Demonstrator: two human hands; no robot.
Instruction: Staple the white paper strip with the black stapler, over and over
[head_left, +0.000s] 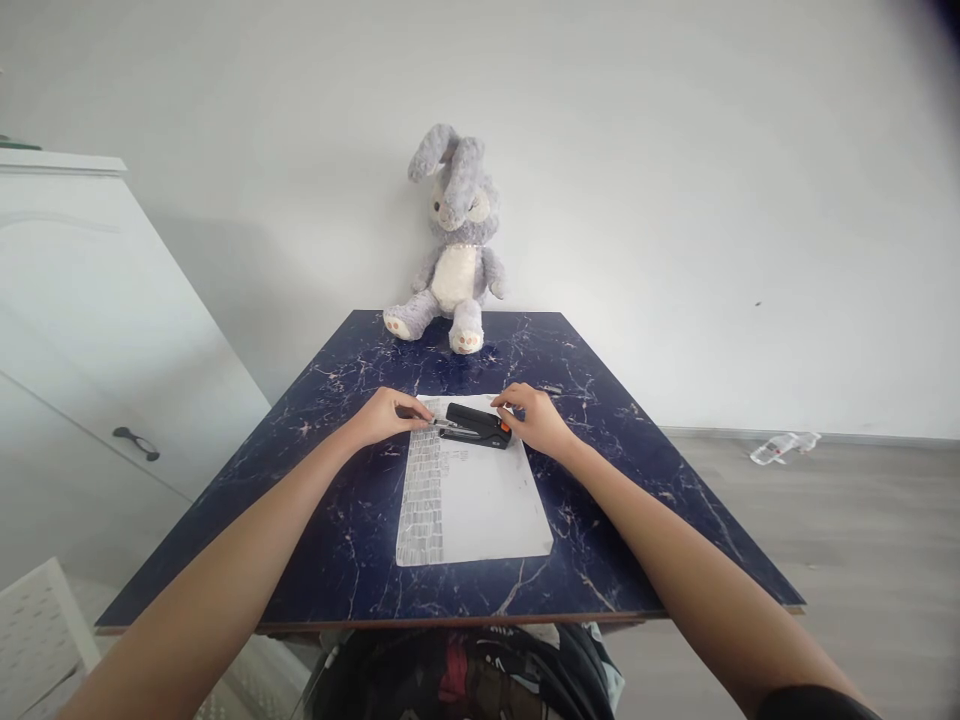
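Between our two hands lies a black stapler, its top raised from its base, with a metal part reaching out toward our left hand and an orange piece at the end by our right hand. We have the left thumb and fingertips drawn near each other at the metal end, but we cannot tell whether they close on it. Our right fingers bend at the orange end, and we cannot tell how firmly they hold there. Under the stapler we see a white sheet with rows of grey marks down its left side, stretching from our hands toward us. It lies on a dark blue, marbled worktop. Beyond our hands, at the far edge, a grey plush rabbit sits against the pale wall. Well to the left of our left hand stands a white cabinet; far to the right, a clear plastic item lies on the floor.
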